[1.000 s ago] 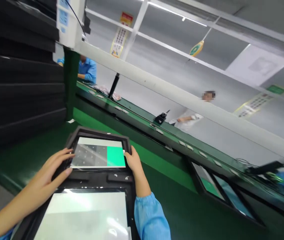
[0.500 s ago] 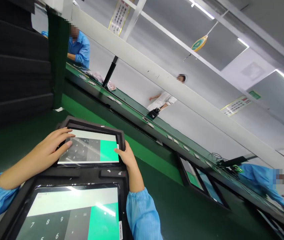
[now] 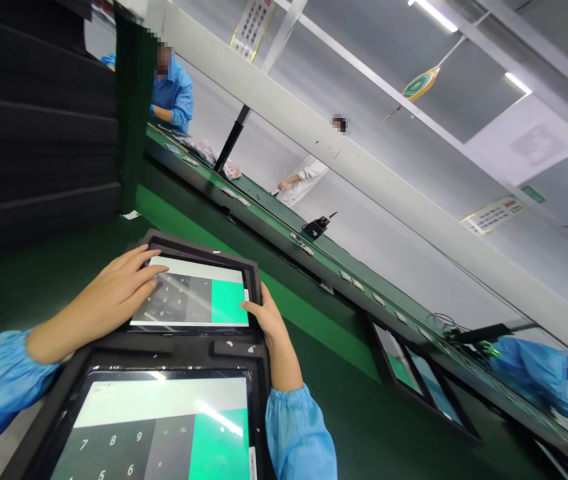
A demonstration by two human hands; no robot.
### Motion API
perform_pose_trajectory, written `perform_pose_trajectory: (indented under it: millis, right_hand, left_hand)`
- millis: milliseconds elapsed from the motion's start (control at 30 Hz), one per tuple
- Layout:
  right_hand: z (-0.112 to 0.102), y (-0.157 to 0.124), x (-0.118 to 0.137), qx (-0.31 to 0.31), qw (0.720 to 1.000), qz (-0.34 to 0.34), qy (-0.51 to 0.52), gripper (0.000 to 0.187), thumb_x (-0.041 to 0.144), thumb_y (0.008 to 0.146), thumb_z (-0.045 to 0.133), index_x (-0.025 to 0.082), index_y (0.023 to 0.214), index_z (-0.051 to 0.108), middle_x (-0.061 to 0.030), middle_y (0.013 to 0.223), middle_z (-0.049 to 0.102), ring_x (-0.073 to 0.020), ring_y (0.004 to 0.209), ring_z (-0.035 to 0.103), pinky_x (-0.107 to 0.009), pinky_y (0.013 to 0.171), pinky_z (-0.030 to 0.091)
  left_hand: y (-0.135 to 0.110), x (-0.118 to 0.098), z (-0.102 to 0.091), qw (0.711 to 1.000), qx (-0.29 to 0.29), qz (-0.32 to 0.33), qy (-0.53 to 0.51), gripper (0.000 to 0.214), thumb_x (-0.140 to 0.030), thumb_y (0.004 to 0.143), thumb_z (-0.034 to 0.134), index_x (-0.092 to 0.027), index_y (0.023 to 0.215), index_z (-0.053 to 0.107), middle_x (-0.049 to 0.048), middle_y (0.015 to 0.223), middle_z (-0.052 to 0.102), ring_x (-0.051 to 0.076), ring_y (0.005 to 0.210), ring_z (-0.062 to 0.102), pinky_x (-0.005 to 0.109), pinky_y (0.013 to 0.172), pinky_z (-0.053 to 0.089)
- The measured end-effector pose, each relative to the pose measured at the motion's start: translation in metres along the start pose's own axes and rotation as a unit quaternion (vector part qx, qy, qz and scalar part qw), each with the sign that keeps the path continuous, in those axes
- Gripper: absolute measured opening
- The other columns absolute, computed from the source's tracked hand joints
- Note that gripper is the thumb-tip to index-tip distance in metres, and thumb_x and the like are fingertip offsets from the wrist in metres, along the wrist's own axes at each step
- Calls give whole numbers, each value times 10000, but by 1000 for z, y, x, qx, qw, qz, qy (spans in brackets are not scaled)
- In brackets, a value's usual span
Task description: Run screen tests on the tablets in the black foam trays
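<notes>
A tablet (image 3: 229, 300) with a calculator keypad and a green block on its screen lies in the far part of a black foam tray (image 3: 191, 348). Over that tablet's left side rests my left hand (image 3: 117, 290), open, its fingers stretched across the edge of the screen. My right hand (image 3: 271, 320) is closed around the right rim of the tray, thumb on the tablet's right edge and the other fingers mostly hidden. Closer to me, a second tablet (image 3: 219, 437) shows the same keypad, and its lower part is cut off by the frame.
Beyond the green surface (image 3: 334, 390) runs a long bench (image 3: 284, 213) with small parts along it. More tablets (image 3: 397, 353) lie at the right. Black stacked layers (image 3: 39, 133) rise at the left. Co-workers in blue (image 3: 177, 93) and white (image 3: 304, 183) are behind the bench.
The whole view has shifted slightly, so most things appear a little further right. Both my hands keep their places on the tray and tablet. The person in white has moved left.
</notes>
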State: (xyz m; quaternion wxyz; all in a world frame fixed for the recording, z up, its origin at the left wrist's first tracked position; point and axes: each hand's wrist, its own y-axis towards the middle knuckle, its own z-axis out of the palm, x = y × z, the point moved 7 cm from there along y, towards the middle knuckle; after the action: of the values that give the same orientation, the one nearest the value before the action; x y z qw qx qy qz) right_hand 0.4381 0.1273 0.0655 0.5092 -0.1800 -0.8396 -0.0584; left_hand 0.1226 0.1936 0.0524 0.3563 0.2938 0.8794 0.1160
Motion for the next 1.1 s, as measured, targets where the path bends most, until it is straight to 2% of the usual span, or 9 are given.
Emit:
perform_pose_trajectory:
  millis: [133, 367, 467, 600, 633, 733, 800, 1000, 1100]
  right_hand:
    - [-1, 1, 3, -2, 1000, 0, 21, 681, 221, 576, 695, 178, 1250, 611, -54, 1082, 738, -279, 961, 677, -397, 896, 535]
    - [1, 5, -5, -3, 997, 17, 72, 565, 366, 703, 713, 242, 1248, 629, -41, 1262, 709, -287, 1160, 649, -389, 1034, 478]
    - [1, 5, -7, 0, 996, 19, 85, 550, 377, 709, 711, 245, 1237, 633, -40, 1269, 707, -288, 1195, 635, -395, 1054, 467]
    - [2, 1, -4, 8, 995, 16, 97, 547, 355, 707, 674, 229, 1237, 626, -46, 1261, 703, -280, 1164, 644, -395, 1035, 477]
    - [3, 0, -3, 10, 995, 14, 97, 568, 337, 686, 678, 223, 1239, 621, -45, 1238, 709, -277, 1134, 653, -393, 1020, 485]
    - [2, -2, -1, 14, 996, 12, 86, 664, 269, 591, 720, 212, 1242, 606, -32, 1124, 730, -273, 1021, 669, -395, 961, 510]
    - [2, -2, -3, 12, 997, 16, 75, 699, 246, 558, 744, 207, 1241, 600, -27, 1072, 731, -273, 989, 667, -402, 946, 512]
    - [1, 4, -10, -14, 999, 26, 46, 697, 308, 626, 751, 221, 1291, 560, -57, 1242, 679, -270, 1165, 618, -418, 1090, 417]
    - [2, 3, -10, -8, 999, 24, 42, 720, 284, 615, 747, 226, 1307, 557, -49, 1238, 685, -266, 1151, 633, -405, 1064, 452]
  left_hand:
    - [11, -2, -2, 999, 5, 12, 38, 557, -541, 996, 254, -260, 1288, 636, 91, 1535, 438, 336, 1500, 263, 584, 1217, 296]
    - [11, -14, -1, 996, 47, 38, 69, 457, -565, 994, 317, -384, 1136, 712, -7, 1546, 441, 337, 1485, 308, 654, 1198, 266]
    - [10, -15, -6, 996, 30, 31, 74, 507, -577, 1004, 283, -351, 1106, 725, 0, 1536, 457, 325, 1487, 307, 646, 1214, 230]
    - [7, -10, -9, 998, 4, 14, 66, 598, -577, 1010, 245, -271, 924, 751, 38, 1424, 577, 344, 1430, 396, 669, 1215, 199]
    - [6, -9, -9, 998, 0, 11, 61, 588, -574, 1012, 246, -266, 950, 743, 42, 1402, 595, 341, 1413, 420, 672, 1213, 202]
    - [4, -6, -13, 999, -27, -5, 42, 541, -538, 1024, 232, -256, 1192, 663, 63, 1451, 545, 339, 1430, 389, 685, 1197, 227]
    - [2, -4, -16, 999, -42, -12, 28, 538, -526, 1027, 219, -248, 1260, 616, 76, 1464, 523, 343, 1431, 378, 686, 1185, 249]
    - [1, -1, -13, 999, -40, -11, -7, 509, -540, 1021, 235, -257, 1191, 623, 66, 1405, 560, 315, 1400, 420, 647, 1200, 265]
    - [2, 0, -12, 999, -35, -11, -16, 497, -538, 1019, 251, -251, 1180, 624, 69, 1389, 573, 310, 1373, 445, 626, 1180, 305]
